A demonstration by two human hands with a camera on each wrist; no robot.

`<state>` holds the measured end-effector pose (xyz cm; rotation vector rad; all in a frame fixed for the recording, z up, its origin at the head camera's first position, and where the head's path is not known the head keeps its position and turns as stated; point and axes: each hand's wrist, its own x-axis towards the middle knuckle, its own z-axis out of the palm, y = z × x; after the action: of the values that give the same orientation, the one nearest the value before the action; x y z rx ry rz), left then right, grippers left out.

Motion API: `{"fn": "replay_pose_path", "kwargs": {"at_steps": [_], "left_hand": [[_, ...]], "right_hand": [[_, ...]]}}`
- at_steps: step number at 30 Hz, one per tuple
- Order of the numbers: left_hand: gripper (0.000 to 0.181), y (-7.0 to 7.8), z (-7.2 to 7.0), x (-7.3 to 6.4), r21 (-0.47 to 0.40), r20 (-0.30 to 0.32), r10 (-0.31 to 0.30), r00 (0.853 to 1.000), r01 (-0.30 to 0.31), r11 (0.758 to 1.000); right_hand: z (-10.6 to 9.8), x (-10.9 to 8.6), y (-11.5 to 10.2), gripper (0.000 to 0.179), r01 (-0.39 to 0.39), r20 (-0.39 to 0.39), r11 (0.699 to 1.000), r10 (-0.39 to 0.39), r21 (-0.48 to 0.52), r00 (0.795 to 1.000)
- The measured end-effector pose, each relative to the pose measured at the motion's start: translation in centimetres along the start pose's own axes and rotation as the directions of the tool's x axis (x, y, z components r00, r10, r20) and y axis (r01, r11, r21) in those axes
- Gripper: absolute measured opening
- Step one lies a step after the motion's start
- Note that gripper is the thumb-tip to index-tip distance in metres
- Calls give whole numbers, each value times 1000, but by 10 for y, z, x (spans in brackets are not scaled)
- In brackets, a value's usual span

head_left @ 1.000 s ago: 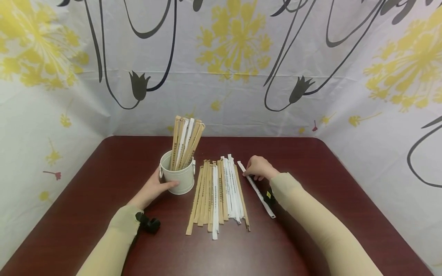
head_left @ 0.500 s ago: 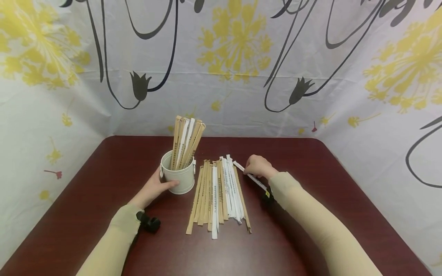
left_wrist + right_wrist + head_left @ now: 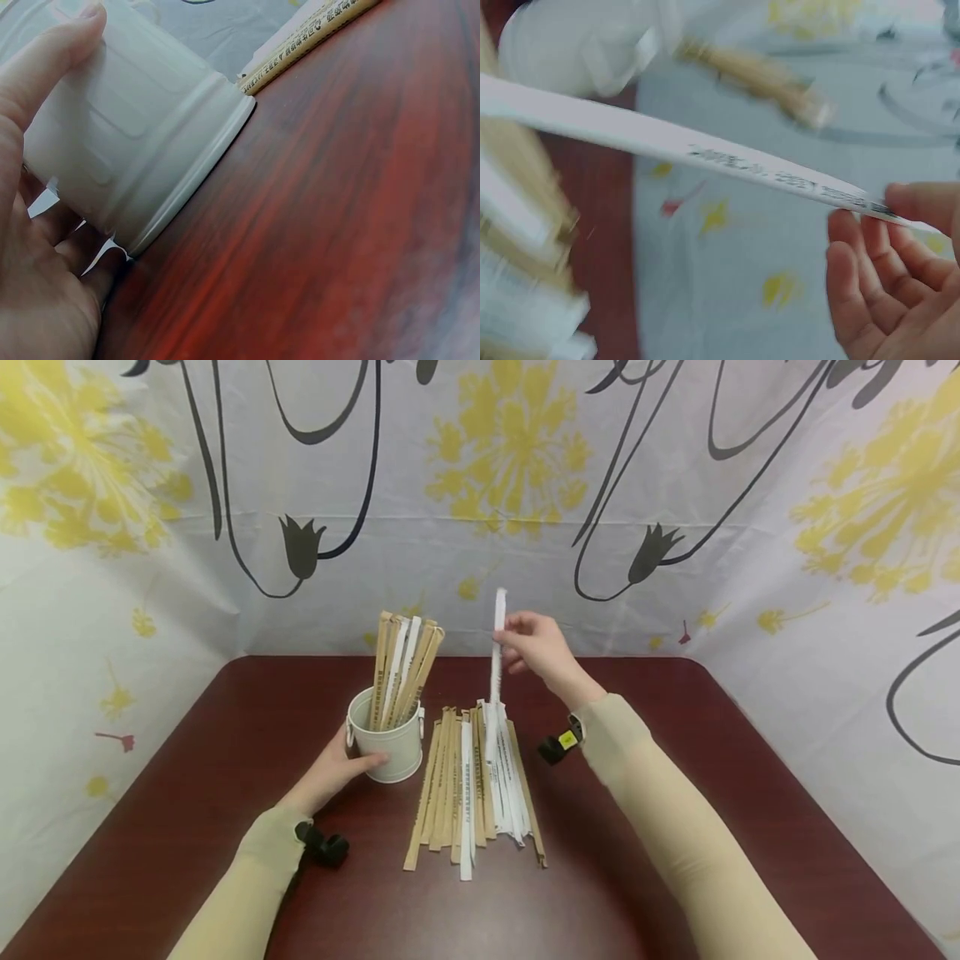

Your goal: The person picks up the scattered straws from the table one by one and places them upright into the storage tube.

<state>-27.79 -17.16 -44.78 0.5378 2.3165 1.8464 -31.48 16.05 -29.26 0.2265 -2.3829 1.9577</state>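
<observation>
My left hand [image 3: 339,770] grips the side of a small cream metal bucket [image 3: 396,750], thumb across its front; the left wrist view shows fingers curled round the far side of the bucket [image 3: 142,127]. Several paper-wrapped straws [image 3: 405,672], brown and white, stand in it, leaning right. My right hand [image 3: 542,652] pinches a white paper-wrapped straw [image 3: 497,672] between thumb and fingers. That straw hangs nearly upright above the row on the table, and in the right wrist view the white straw [image 3: 727,157] crosses the picture with black print along it.
A row of brown and white wrapped straws [image 3: 450,793] lies side by side on the dark red table [image 3: 337,910], right of the bucket. Behind the table's back edge hangs a pale cloth [image 3: 480,560] with yellow and grey flower prints.
My right hand has lifted the white straw off the table at the row's right, carried it up and left, and turned it nearly upright. My left hand keeps its grip on the bucket.
</observation>
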Motion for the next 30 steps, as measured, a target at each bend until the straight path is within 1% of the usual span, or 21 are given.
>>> {"fn": "replay_pose_path", "kwargs": {"at_steps": [2, 4, 6, 8, 10, 12, 13, 15, 17, 20, 22, 26, 28, 30], "left_hand": [[88, 2, -2, 0, -3, -3, 5, 1000, -5, 1000], [88, 3, -4, 1, -1, -12, 9, 1000, -9, 1000], [88, 5, -5, 1, -2, -11, 14, 1000, -14, 1000], [88, 7, -5, 2, -2, -8, 18, 1000, -18, 1000], [89, 8, -5, 3, -1, -1, 21, 1000, -21, 1000], [90, 9, -5, 5, -7, 8, 26, 1000, -26, 1000], [90, 9, -5, 6, -7, 7, 29, 1000, -29, 1000], [89, 11, -6, 7, -11, 5, 35, 999, -35, 999], [88, 11, -7, 8, -21, 2, 41, 999, -41, 999], [89, 9, -6, 8, -29, -7, 43, 999, -43, 999], [89, 6, -3, 5, -34, -11, 37, 999, -37, 999], [88, -2, 4, -2, -34, -16, 21, 1000, -21, 999], [88, -4, 5, -4, -31, -19, 14, 1000, -14, 999], [90, -3, 4, -4, -27, -18, 15, 1000, -15, 1000]], "right_hand": [[11, 0, -18, 20, 88, -23, 994, -87, 71, 996], [22, -1, -32, 18, 184, -61, 975, -178, 126, 982], [31, -2, -42, 15, 273, -109, 949, -259, 159, 960], [39, -3, -47, 13, 350, -155, 920, -326, 174, 933], [47, -3, -48, 12, 399, -189, 899, -366, 182, 911], [55, -3, -46, 12, 418, -200, 891, -383, 179, 902], [59, -2, -43, 12, 419, -198, 892, -386, 171, 901], [68, 0, -36, 14, 405, -179, 903, -379, 143, 908], [76, 2, -27, 17, 373, -151, 923, -356, 98, 922], [87, -1, -10, 19, 299, -109, 954, -295, 24, 949], [94, -5, 6, 18, 247, -89, 969, -247, -14, 965], [103, -13, 33, 16, 175, -50, 981, -179, -86, 983], [105, -16, 41, 18, 156, -28, 980, -160, -121, 987], [104, -17, 43, 17, 145, 0, 979, -146, -143, 989]]}}
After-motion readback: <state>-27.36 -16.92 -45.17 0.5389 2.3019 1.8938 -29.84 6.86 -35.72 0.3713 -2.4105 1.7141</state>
